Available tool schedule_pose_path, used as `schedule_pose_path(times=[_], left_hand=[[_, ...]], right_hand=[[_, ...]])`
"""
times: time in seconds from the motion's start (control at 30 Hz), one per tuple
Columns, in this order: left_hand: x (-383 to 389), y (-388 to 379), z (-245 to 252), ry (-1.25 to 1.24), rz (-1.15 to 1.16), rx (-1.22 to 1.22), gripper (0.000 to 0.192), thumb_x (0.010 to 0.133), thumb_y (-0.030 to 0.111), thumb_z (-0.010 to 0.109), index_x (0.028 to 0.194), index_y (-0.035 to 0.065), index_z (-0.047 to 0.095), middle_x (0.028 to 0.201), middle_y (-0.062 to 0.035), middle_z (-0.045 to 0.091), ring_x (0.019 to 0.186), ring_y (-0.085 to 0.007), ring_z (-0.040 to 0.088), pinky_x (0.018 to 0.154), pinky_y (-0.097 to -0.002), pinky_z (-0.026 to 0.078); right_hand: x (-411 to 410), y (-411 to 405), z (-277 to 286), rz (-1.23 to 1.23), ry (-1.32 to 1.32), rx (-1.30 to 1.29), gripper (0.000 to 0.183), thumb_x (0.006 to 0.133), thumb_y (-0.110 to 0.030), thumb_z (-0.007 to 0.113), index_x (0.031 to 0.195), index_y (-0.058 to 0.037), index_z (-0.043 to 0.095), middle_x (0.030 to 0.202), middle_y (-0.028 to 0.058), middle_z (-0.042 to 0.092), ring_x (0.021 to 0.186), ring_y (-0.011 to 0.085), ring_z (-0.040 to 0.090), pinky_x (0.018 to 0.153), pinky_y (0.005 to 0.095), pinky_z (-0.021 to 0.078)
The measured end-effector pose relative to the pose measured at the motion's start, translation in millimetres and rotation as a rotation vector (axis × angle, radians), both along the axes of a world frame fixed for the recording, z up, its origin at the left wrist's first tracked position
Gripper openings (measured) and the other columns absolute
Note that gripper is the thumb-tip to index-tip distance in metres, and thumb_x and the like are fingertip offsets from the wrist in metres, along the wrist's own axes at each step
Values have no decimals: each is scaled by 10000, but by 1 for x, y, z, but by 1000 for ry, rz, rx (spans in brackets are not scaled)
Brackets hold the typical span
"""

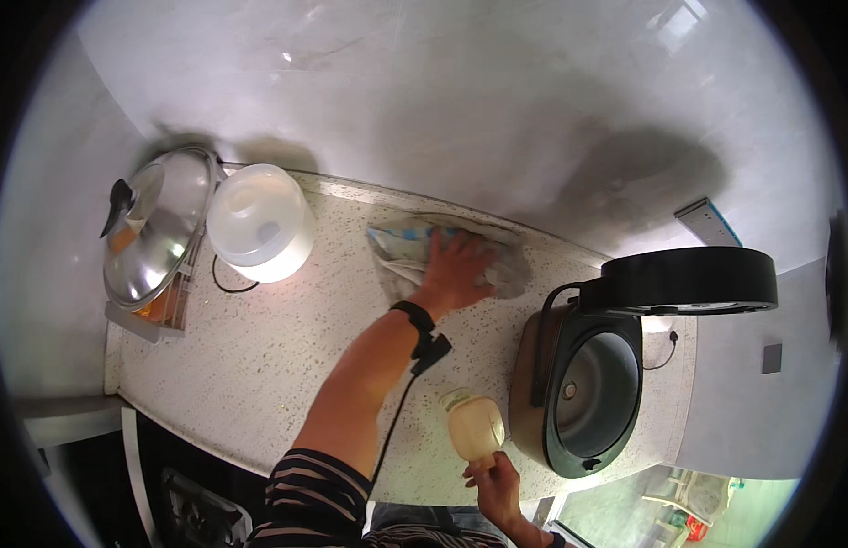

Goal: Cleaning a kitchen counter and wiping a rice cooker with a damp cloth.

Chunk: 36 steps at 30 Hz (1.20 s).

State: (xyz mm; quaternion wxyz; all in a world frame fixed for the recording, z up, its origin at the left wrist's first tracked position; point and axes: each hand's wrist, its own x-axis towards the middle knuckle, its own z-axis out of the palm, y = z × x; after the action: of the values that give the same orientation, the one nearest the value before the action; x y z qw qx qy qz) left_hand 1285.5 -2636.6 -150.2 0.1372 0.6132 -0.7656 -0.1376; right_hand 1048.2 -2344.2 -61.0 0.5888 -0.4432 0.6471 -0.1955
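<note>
My left hand (458, 270) lies spread, palm down, on a crumpled grey cloth (510, 264) with a blue-patterned edge, on the speckled countertop (328, 356). A black strap with a small device and cable is around that wrist. My right hand (496, 483) grips the short handle of a pale yellow translucent scoop or cup (475, 426), held near the counter's front edge. Just right of it stands a rice cooker (592, 397) with its lid up and no inner pot visible in it.
At the back left stands a white appliance with a translucent lid (259, 219). Beside it, a domed metal lid (160, 226) leans on a rack (174, 301). A socket strip (708, 220) is on the wall behind the rice cooker's raised lid (684, 281).
</note>
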Motion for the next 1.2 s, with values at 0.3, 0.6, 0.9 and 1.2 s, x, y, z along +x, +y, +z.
schedule_pose_path(times=[0.3, 0.6, 0.9, 1.2], left_hand=[[69, 75, -1, -90, 453, -3, 771, 879, 619, 608, 1538, 259, 432, 1625, -143, 294, 1515, -404, 199, 1143, -753, 85], [11, 258, 6, -24, 328, 15, 760, 789, 508, 737, 1467, 227, 539, 1615, -157, 330, 1475, -437, 272, 1125, -749, 143], [-54, 353, 3, 80, 336, 116, 467, 776, 422, 743, 1181, 190, 720, 1432, -119, 515, 1460, -405, 300, 1113, -767, 115], [-55, 347, -6, 164, 244, 29, 480, 807, 479, 705, 1180, 178, 719, 1339, -69, 595, 1459, -404, 316, 1078, -802, 110]], right_hand=[[31, -29, 1, -10, -127, -159, 309, 1010, -232, 655, 1132, 45, 596, 856, 84, 702, 788, 125, 682, 676, 282, 576], [126, -123, -28, -42, -196, -386, 290, 1019, -293, 634, 978, -6, 631, 742, 16, 636, 675, 73, 580, 594, 255, 486], [316, -185, -99, -103, -289, -258, 239, 985, -233, 659, 1014, -1, 710, 732, 76, 711, 656, 136, 674, 607, 318, 515], [381, -235, -138, -150, -59, -548, 289, 957, -244, 659, 1119, -5, 662, 726, 107, 712, 630, 218, 699, 596, 376, 545]])
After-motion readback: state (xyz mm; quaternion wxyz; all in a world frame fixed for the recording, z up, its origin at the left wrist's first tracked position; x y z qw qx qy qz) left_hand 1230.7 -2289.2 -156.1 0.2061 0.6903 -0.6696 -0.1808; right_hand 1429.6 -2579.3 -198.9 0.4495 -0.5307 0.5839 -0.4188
